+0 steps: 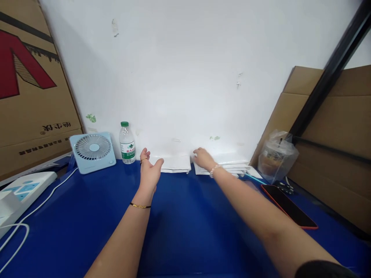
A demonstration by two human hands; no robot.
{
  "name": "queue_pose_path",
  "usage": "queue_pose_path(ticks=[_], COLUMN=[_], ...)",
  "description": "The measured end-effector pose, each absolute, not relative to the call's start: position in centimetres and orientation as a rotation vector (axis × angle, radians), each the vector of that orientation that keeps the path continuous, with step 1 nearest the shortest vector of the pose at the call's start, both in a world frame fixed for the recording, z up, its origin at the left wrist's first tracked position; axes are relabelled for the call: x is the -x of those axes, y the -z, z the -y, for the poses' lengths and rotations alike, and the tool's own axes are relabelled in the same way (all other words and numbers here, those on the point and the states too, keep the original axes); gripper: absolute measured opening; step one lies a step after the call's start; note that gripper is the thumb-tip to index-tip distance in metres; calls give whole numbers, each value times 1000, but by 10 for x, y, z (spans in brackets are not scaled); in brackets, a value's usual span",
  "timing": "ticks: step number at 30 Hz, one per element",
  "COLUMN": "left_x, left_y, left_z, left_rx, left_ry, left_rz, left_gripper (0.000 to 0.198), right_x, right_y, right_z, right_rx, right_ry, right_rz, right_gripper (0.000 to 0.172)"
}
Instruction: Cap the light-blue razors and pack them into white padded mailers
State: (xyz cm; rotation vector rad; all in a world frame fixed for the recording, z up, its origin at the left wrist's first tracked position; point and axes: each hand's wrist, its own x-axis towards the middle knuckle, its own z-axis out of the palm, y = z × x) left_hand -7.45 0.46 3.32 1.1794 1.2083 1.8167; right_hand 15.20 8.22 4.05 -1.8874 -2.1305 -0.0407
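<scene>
My left hand [150, 170] is open, with thumb and fingers apart. It holds nothing and is beside the left end of a stack of flat white paper-like pieces [176, 164] against the wall. My right hand [203, 159] reaches over the left end of a second white stack [232, 166]. Its fingers are slightly curved and apart, with nothing visible between them. A narrow gap lies between the two stacks. Whether the pieces are sheets, envelopes or bags, I cannot tell.
A water bottle [126, 144] and a light-blue fan [93, 152] stand at the left, near a white power strip [31, 191] with cables. At the right are a phone [290, 206], a bagged cup [276, 158] and cardboard [333, 154]. The table [185, 231] is blue.
</scene>
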Motion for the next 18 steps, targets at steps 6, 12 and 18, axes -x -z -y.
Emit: queue_pose_path(ticks=[6, 12, 18], left_x=[67, 56, 34], left_y=[-31, -24, -12], left_z=[-4, -4, 2], left_rx=[-1210, -1249, -970], left_ry=[-1764, -1647, -1413], left_rz=[-1187, -1173, -979], left_gripper=[74, 73, 69], right_x=[-256, -286, -263], right_y=[-62, -67, -76], right_z=[-61, -49, -26], right_rx=[2146, 2094, 1531], right_ry=[288, 410, -485], right_rz=[2283, 2256, 1893], right_gripper=[31, 30, 27])
